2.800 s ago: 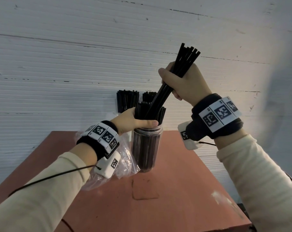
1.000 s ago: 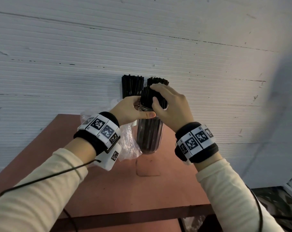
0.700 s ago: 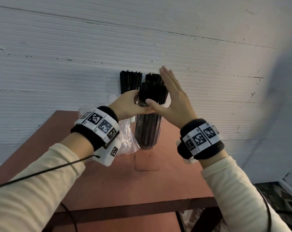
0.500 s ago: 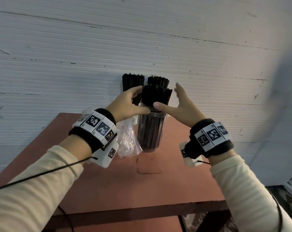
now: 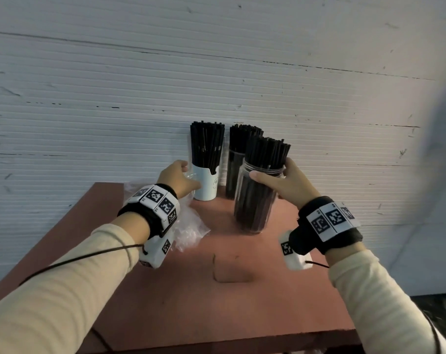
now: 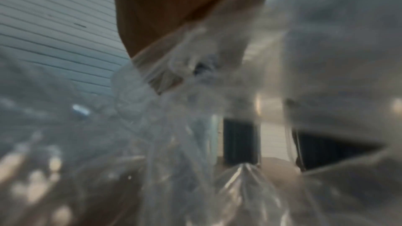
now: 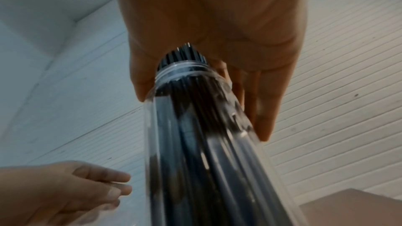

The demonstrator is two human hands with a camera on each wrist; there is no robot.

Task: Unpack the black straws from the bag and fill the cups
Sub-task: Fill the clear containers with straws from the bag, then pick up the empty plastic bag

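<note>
A clear jar [image 5: 253,200] packed with black straws [image 5: 266,152] stands a little tilted on the red-brown table [image 5: 242,307]. My right hand [image 5: 269,171] grips it at the neck, thumb in front and fingers behind; the right wrist view shows the same grip [image 7: 201,118] on the jar [image 7: 206,152]. My left hand [image 5: 188,175] hovers by a white cup [image 5: 205,186] of straws, its fingers loosely stretched and holding nothing that I can make out. The clear plastic bag [image 5: 191,228] lies crumpled under that wrist and fills the blurred left wrist view [image 6: 174,143].
A third, dark cup of straws [image 5: 236,162] stands behind the jar against the ribbed white wall [image 5: 114,98]. The table's front edge [image 5: 216,341] and right edge are close. A cable trails from my left wrist.
My left hand has left the jar and moved left to the white cup. My right hand, open beside the jar before, now grips its neck, and the jar has shifted right.
</note>
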